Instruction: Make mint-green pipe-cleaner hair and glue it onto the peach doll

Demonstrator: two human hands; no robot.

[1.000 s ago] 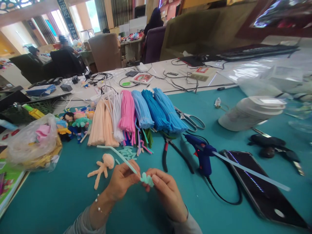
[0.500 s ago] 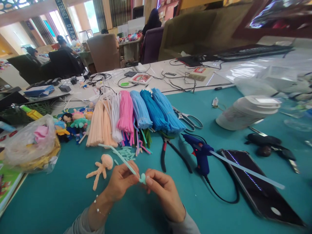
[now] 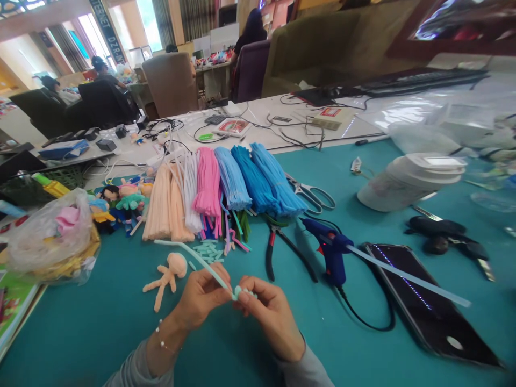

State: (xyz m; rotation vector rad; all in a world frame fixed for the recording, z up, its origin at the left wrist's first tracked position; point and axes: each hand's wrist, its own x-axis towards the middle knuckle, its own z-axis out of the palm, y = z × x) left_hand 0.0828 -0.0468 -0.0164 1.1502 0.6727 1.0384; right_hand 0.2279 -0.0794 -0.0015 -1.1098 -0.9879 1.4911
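Observation:
Between my two hands is a mint-green pipe cleaner [image 3: 201, 262], its long free end pointing up and left. My left hand [image 3: 205, 295] pinches the straight stretch near the coil. At the other side my right hand [image 3: 262, 303] grips the small curled part between thumb and fingers, which partly cover it. Left of my hands lies a peach pipe-cleaner doll figure [image 3: 171, 274] with a round head. Just beyond my fingers is a pile of short mint-green cut pieces [image 3: 207, 251].
Bundles of pipe cleaners [image 3: 242, 180] lie across the green mat [image 3: 100, 328]. To the right are pliers [image 3: 282, 250], scissors [image 3: 312, 194], a blue glue gun [image 3: 332, 250], a phone [image 3: 427, 306] and a white cup [image 3: 409, 183]. Small dolls [image 3: 121, 201] and a plastic bag [image 3: 50, 234] sit left.
More of the curled part now shows, sticking out at my right fingers as a bumpy strip. My right fingers have shifted slightly; the free end has dipped a little to the left.

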